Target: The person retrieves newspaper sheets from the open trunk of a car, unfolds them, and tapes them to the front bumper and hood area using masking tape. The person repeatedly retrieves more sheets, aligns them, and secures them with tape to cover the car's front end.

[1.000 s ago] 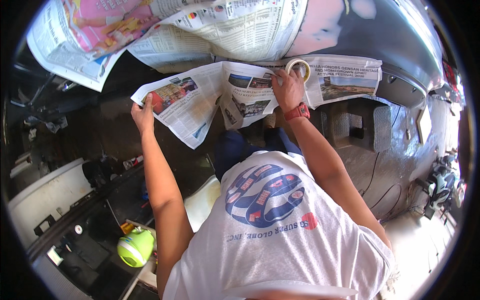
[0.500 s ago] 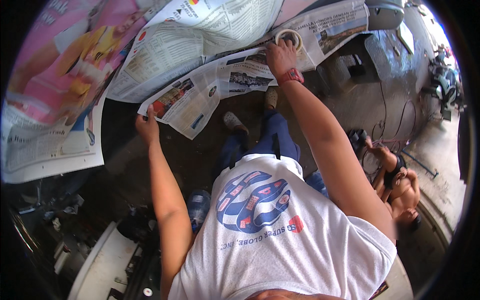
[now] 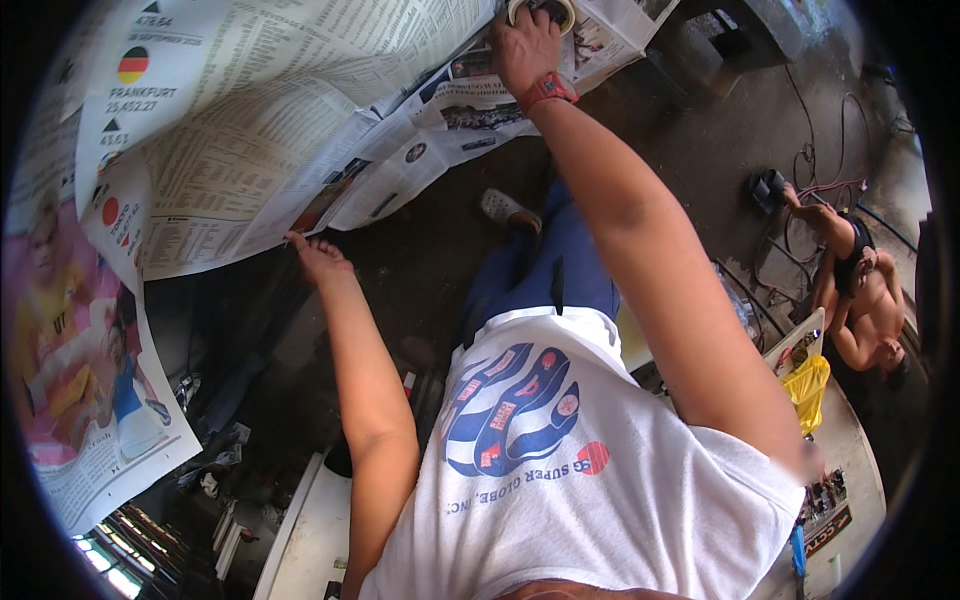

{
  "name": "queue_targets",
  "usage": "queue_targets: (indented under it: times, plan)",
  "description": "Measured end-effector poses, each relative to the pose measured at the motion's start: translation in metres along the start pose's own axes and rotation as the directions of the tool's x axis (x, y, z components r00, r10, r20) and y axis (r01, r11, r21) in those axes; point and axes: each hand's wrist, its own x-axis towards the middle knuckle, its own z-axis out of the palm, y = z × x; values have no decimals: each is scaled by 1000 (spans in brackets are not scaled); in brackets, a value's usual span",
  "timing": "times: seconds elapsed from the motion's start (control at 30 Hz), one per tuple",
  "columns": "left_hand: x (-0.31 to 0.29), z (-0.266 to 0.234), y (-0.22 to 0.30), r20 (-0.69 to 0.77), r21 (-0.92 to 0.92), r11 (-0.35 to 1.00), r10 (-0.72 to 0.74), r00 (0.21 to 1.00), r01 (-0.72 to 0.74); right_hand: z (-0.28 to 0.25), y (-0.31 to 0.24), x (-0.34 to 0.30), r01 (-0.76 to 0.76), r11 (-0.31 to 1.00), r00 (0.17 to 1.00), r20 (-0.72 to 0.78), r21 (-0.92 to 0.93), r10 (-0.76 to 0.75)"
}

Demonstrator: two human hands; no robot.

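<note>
Large printed newspaper sheets (image 3: pixel 250 150) spread across the upper left, and a folded strip of newsprint (image 3: pixel 410 160) shows beneath their lower edge. My left hand (image 3: pixel 325 260) is at that lower edge, fingertips touching the paper and the other fingers loosely apart. Up at the top, my right hand (image 3: pixel 527 55), with a red watch (image 3: pixel 548 90) on its wrist, has its fingers closed around a roll of pale tape (image 3: pixel 560 14). The roll rests against the newsprint and is partly cut off by the picture's upper rim.
A person (image 3: pixel 860 280) sits low at the right, near loose cables (image 3: pixel 800 150) on the dark floor. Behind my right arm, a white surface (image 3: pixel 850 450) bears a yellow plastic bag (image 3: pixel 805 390) and small items. Clutter (image 3: pixel 220 450) lies at lower left.
The view has shifted. The large newspaper sheet now hangs lower over the strip. My left hand's fingers have loosened from the strip's corner; the right hand stays at the tape roll.
</note>
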Motion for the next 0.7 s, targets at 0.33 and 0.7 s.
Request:
queue_targets:
  times: [0.33,0.7]
  plan:
    - [-64,-16,-11,566,275,327,705,428,-904,1,-16,-21,-33,998,998,-55,62,37]
    - [-69,-45,18,745,181,302,579,331,-936,-117,-149,-178,-382,410,924,349,828,155]
